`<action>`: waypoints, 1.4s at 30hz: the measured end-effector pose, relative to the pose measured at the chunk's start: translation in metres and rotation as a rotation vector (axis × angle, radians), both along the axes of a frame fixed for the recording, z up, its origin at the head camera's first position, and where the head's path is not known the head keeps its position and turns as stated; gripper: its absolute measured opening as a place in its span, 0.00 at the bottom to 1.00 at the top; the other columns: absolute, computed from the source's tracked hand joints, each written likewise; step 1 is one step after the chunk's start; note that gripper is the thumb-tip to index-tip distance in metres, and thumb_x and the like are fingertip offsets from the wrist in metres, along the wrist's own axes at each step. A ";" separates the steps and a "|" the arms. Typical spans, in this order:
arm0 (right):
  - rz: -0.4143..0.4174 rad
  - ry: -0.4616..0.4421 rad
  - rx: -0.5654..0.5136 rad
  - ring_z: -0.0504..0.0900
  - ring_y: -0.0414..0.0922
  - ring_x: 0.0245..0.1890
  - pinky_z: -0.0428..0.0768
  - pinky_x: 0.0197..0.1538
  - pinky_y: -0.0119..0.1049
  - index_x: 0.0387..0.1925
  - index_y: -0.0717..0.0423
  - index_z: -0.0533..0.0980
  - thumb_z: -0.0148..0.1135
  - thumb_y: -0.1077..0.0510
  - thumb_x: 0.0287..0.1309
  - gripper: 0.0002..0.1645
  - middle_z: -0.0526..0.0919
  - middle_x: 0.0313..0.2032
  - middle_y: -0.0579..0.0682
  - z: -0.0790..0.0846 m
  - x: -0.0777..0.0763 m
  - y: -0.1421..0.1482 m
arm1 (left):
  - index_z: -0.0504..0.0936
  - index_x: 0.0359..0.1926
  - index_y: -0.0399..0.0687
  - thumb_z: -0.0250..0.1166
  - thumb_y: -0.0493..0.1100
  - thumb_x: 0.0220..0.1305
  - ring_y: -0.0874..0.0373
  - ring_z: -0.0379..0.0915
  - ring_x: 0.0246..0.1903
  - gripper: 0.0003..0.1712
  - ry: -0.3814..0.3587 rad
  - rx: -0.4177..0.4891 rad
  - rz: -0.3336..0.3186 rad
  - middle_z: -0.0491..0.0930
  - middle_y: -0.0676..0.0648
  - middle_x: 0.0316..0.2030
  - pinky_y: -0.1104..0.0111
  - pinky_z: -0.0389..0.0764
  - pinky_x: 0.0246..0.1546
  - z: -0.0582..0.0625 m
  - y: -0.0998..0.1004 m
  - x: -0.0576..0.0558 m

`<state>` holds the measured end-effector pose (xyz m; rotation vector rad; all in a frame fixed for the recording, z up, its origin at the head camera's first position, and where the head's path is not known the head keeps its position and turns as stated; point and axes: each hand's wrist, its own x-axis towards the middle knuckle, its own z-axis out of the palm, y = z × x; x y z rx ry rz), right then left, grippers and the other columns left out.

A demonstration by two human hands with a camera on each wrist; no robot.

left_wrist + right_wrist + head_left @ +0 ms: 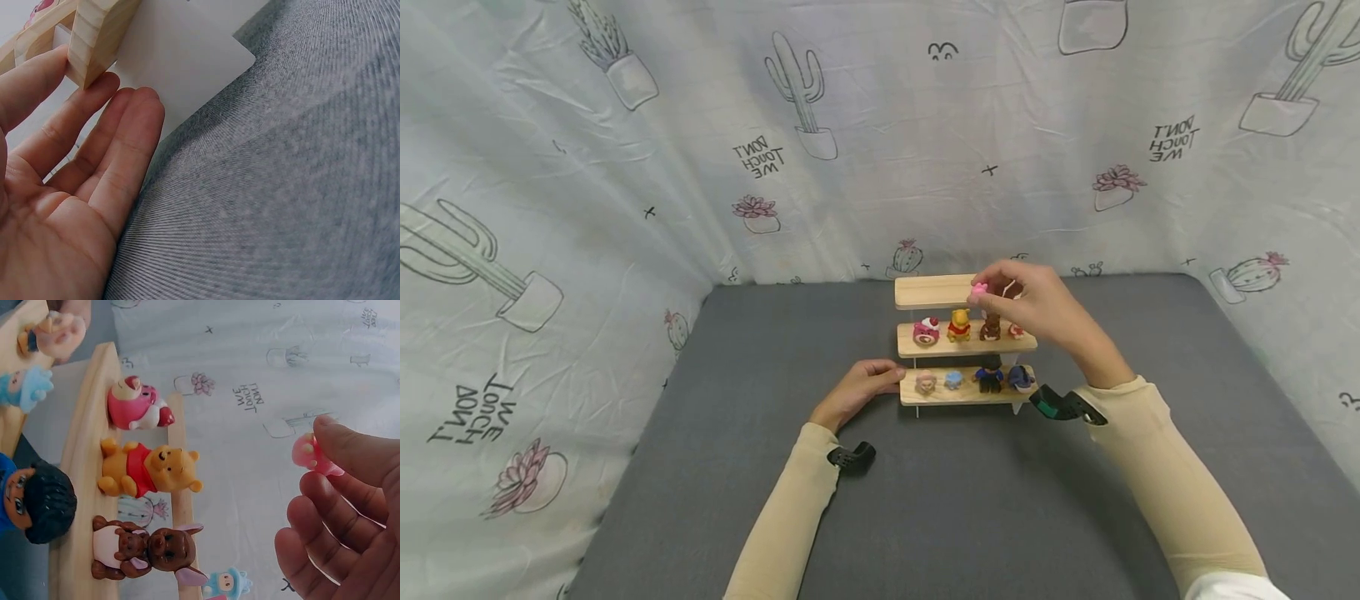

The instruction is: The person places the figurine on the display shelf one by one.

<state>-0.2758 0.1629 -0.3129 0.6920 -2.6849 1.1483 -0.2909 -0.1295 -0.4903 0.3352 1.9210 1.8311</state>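
My right hand (1030, 304) pinches a small pink figurine (306, 453) between thumb and forefinger, raised at the top board of a three-tier wooden display shelf (932, 293). The left hand (868, 383) holds the left end of the bottom board, thumb on one face and forefinger on the other, as the left wrist view shows. On the middle tier stand a pink bear (134, 403), a Winnie the Pooh figurine (150, 469), a brown kangaroo figurine (147, 550) and a partly hidden red-and-white figurine (1016, 331). What the pink figurine depicts cannot be made out.
The bottom tier carries a pale round-faced figurine (926, 382), a light-blue one (953, 380), a black-haired one (989, 377) and a dark-blue one (1021, 378). Another light-blue figurine (228, 583) stands by the top board. Behind the grey table (790, 333) hangs a cactus-print curtain (865, 100).
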 end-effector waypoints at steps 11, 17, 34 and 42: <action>-0.007 -0.011 0.073 0.78 0.45 0.40 0.76 0.46 0.43 0.49 0.53 0.82 0.65 0.49 0.68 0.14 0.84 0.38 0.50 0.009 -0.023 -0.015 | 0.81 0.54 0.30 0.63 0.43 0.73 0.62 0.83 0.45 0.19 0.010 0.011 -0.009 0.84 0.49 0.47 0.61 0.82 0.59 -0.001 -0.001 -0.001; -0.003 0.008 0.104 0.78 0.46 0.40 0.74 0.44 0.43 0.49 0.52 0.81 0.65 0.48 0.68 0.15 0.83 0.39 0.50 0.011 -0.035 -0.020 | 0.82 0.54 0.32 0.63 0.44 0.73 0.61 0.83 0.46 0.19 0.008 0.004 -0.007 0.84 0.46 0.49 0.62 0.82 0.58 -0.001 -0.001 -0.001; -0.080 0.107 0.335 0.77 0.54 0.55 0.65 0.62 0.54 0.46 0.53 0.82 0.69 0.46 0.64 0.17 0.86 0.49 0.53 0.002 -0.056 -0.032 | 0.81 0.54 0.30 0.62 0.43 0.73 0.61 0.83 0.45 0.19 -0.002 0.007 0.008 0.84 0.47 0.48 0.62 0.83 0.58 -0.001 -0.001 -0.001; -0.090 0.131 0.397 0.71 0.59 0.60 0.60 0.67 0.61 0.46 0.51 0.82 0.70 0.46 0.63 0.17 0.81 0.56 0.56 -0.003 -0.057 -0.035 | 0.81 0.54 0.29 0.62 0.42 0.73 0.61 0.84 0.44 0.19 -0.006 0.012 0.004 0.84 0.46 0.48 0.63 0.83 0.57 -0.002 0.000 -0.002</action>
